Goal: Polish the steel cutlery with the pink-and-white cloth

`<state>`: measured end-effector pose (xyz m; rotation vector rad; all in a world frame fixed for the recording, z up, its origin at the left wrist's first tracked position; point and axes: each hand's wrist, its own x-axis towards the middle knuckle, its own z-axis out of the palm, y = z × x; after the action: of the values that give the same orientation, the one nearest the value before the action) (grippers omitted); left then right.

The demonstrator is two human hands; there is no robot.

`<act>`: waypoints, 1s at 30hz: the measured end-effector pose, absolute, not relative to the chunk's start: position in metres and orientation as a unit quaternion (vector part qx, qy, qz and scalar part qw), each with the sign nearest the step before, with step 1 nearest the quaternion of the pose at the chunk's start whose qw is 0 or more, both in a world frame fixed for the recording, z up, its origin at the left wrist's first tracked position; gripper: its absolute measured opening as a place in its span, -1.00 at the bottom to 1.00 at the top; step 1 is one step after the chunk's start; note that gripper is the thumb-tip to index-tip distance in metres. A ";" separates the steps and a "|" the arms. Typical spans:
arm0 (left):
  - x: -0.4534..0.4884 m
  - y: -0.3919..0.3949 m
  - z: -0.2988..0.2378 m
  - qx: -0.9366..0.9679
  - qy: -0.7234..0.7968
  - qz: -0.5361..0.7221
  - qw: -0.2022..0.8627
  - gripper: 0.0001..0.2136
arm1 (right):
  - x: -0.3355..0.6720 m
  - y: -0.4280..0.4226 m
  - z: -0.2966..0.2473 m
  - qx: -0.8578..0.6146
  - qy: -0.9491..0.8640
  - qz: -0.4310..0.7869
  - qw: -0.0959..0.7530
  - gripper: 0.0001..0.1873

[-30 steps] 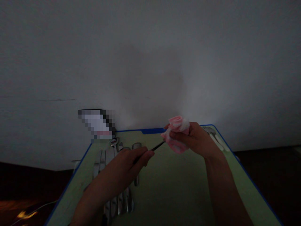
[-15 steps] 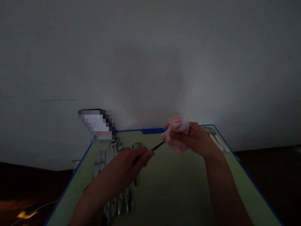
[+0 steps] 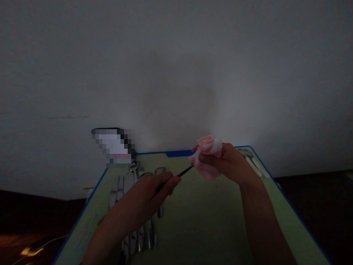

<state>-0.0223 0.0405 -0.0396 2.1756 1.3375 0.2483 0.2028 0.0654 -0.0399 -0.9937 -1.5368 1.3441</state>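
My left hand (image 3: pixel 154 187) is closed around a thin, dark-looking piece of cutlery (image 3: pixel 185 171), whose bare shaft slants up to the right. Its far end is hidden inside a pink and white cloth (image 3: pixel 208 171), so I cannot tell its kind. My right hand (image 3: pixel 231 162) pinches that bunched cloth around the hidden end, thumb in front. Both hands are held above the green table (image 3: pixel 204 224). Beneath my left hand and forearm lie several metal utensils (image 3: pixel 150 235) in a row, partly covered by the arm.
A phone-like device (image 3: pixel 113 143) with a blurred-out screen leans at the table's back left corner. White-handled cutlery (image 3: pixel 256 165) lies at the back right, behind my right wrist. A plain wall (image 3: pixel 176 81) rises behind the blue-edged table. A thin cable (image 3: pixel 52 241) shows at the lower left.
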 end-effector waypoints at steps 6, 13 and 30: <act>-0.022 0.040 -0.039 0.812 0.501 0.095 0.286 -0.64 | 0.203 0.065 -0.040 -0.396 -0.615 0.534 0.425 -0.70; -0.022 0.040 -0.039 0.814 0.496 0.095 0.288 -0.61 | 0.204 0.067 -0.042 -0.408 -0.622 0.518 0.422 -0.70; -0.023 0.041 -0.043 0.811 0.501 0.092 0.287 -0.62 | 0.203 0.067 -0.043 -0.389 -0.615 0.531 0.434 -0.75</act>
<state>-0.0226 0.0413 -0.0435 2.1681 1.3387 0.2464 0.2031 0.0673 -0.0427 -0.9691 -1.5311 1.3237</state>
